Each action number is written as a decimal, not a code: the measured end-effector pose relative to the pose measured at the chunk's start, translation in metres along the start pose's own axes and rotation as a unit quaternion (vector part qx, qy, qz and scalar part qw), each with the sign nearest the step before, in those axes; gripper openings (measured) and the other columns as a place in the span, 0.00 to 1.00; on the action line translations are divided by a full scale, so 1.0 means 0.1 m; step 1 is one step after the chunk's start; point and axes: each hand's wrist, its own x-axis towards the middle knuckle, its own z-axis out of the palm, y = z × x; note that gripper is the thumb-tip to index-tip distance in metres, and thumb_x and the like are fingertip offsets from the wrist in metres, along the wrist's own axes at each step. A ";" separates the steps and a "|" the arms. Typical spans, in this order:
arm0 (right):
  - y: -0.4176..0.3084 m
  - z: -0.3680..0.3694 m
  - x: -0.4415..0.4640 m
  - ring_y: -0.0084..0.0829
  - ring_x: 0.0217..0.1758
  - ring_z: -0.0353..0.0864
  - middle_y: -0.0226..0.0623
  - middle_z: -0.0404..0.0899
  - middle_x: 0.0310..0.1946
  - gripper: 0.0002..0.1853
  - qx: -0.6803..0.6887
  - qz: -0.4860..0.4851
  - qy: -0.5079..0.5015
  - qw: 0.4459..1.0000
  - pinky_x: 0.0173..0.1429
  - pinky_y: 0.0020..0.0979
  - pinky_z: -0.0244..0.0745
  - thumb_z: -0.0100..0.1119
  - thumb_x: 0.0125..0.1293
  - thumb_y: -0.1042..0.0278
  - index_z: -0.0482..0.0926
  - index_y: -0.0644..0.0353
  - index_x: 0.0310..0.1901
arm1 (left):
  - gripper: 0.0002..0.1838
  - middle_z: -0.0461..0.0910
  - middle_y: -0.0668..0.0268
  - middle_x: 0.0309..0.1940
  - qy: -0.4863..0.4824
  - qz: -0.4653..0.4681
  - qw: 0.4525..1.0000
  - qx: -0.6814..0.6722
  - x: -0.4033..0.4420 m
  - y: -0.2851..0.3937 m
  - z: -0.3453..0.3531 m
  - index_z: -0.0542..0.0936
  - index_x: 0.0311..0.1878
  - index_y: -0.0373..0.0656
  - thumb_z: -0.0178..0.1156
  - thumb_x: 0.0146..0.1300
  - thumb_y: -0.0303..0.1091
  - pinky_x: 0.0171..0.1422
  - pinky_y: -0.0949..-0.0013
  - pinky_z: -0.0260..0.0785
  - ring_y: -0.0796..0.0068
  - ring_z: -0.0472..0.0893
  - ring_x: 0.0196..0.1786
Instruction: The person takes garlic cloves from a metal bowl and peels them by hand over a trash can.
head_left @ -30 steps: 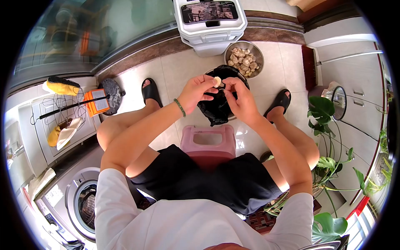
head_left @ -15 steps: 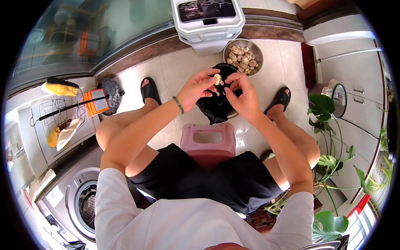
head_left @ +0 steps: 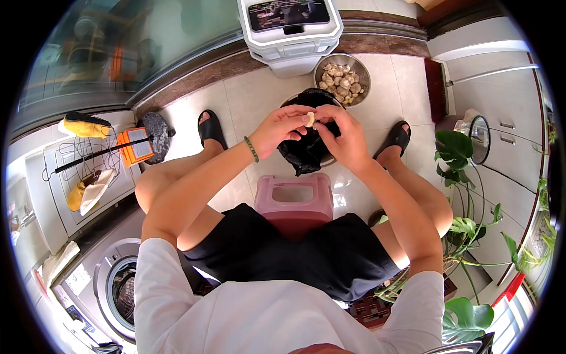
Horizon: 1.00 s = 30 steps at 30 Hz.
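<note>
Over a bin lined with a black bag (head_left: 302, 154), my left hand (head_left: 285, 130) pinches a small pale garlic piece (head_left: 310, 120) between thumb and fingers. A green beaded bracelet circles that wrist. My right hand (head_left: 342, 135) meets the same piece from the other side, its thumb and fingertips closed on the piece's edge. Just beyond the bin, a metal bowl (head_left: 368, 81) holds several garlic bulbs and cloves (head_left: 342, 81). The bin's inside is mostly hidden by the bag and my hands.
A pink stool (head_left: 323, 197) stands between my knees. Behind the bin is a white box (head_left: 289, 48) with a phone (head_left: 288, 14) on top. Leafy plants (head_left: 454, 150) and cabinets (head_left: 501, 88) are at right; a washing machine (head_left: 97, 283) and wire rack (head_left: 88, 147) are at left.
My right fingers drew away from the garlic piece, then came back onto it. The left hand kept its hold. The view shifted slightly.
</note>
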 end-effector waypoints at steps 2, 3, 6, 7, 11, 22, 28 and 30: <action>0.01 0.00 0.00 0.35 0.37 0.83 0.38 0.81 0.38 0.18 -0.016 -0.015 -0.002 1.000 0.40 0.32 0.79 0.64 0.57 0.83 0.75 0.60 0.49 | 0.16 0.80 0.77 0.42 -0.001 -0.002 1.000 0.002 0.00 0.01 0.00 0.79 0.58 0.49 0.60 0.70 0.41 0.44 0.78 0.70 0.86 0.76 0.39; 0.01 -0.01 0.00 0.35 0.37 0.83 0.38 0.81 0.38 0.18 -0.016 -0.015 -0.002 1.000 0.40 0.32 0.79 0.64 0.57 0.83 0.75 0.60 0.49 | 0.16 0.80 0.77 0.41 -0.001 -0.004 1.000 0.003 0.00 0.01 0.01 0.79 0.58 0.48 0.60 0.70 0.41 0.44 0.78 0.70 0.86 0.76 0.39; 0.00 -0.02 -0.01 0.37 0.38 0.83 0.37 0.81 0.37 0.18 -0.009 0.003 -0.015 1.000 0.41 0.34 0.79 0.64 0.57 0.83 0.75 0.59 0.49 | 0.16 0.81 0.77 0.41 0.004 -0.008 1.000 0.002 0.01 0.00 0.01 0.80 0.57 0.48 0.61 0.69 0.42 0.44 0.78 0.70 0.86 0.76 0.39; 0.00 -0.02 0.00 0.38 0.39 0.82 0.37 0.81 0.37 0.18 -0.013 -0.004 -0.018 1.000 0.42 0.34 0.78 0.64 0.57 0.83 0.75 0.59 0.49 | 0.16 0.81 0.77 0.41 0.004 -0.008 1.000 0.002 0.01 -0.01 0.00 0.80 0.57 0.48 0.61 0.69 0.42 0.44 0.78 0.70 0.86 0.76 0.39; -0.02 -0.03 0.00 0.40 0.41 0.81 0.37 0.80 0.37 0.18 -0.010 0.007 -0.030 0.999 0.44 0.35 0.77 0.64 0.57 0.83 0.76 0.58 0.49 | 0.16 0.81 0.76 0.42 0.002 -0.009 1.000 -0.003 0.01 -0.02 0.00 0.80 0.57 0.48 0.61 0.69 0.42 0.44 0.78 0.70 0.86 0.76 0.39; -0.02 0.00 -0.03 0.39 0.40 0.81 0.38 0.79 0.37 0.19 -0.001 0.016 -0.036 0.999 0.43 0.35 0.78 0.62 0.57 0.84 0.75 0.59 0.50 | 0.17 0.81 0.76 0.42 0.005 -0.007 1.000 0.020 0.00 0.00 0.00 0.80 0.56 0.48 0.62 0.68 0.44 0.43 0.79 0.70 0.86 0.76 0.38; 0.03 0.01 -0.03 0.34 0.37 0.82 0.39 0.79 0.37 0.19 0.024 0.026 -0.014 0.999 0.42 0.32 0.79 0.62 0.58 0.86 0.74 0.62 0.52 | 0.17 0.81 0.76 0.41 0.019 -0.006 0.999 0.027 0.00 0.00 0.00 0.80 0.56 0.48 0.62 0.68 0.43 0.43 0.79 0.70 0.86 0.76 0.38; 0.04 0.02 -0.03 0.33 0.37 0.82 0.39 0.79 0.36 0.19 0.042 0.047 -0.008 0.998 0.42 0.31 0.79 0.61 0.59 0.86 0.74 0.62 0.52 | 0.16 0.81 0.76 0.41 0.024 -0.016 1.000 0.003 0.01 0.02 -0.03 0.80 0.56 0.48 0.62 0.68 0.42 0.44 0.79 0.70 0.86 0.76 0.38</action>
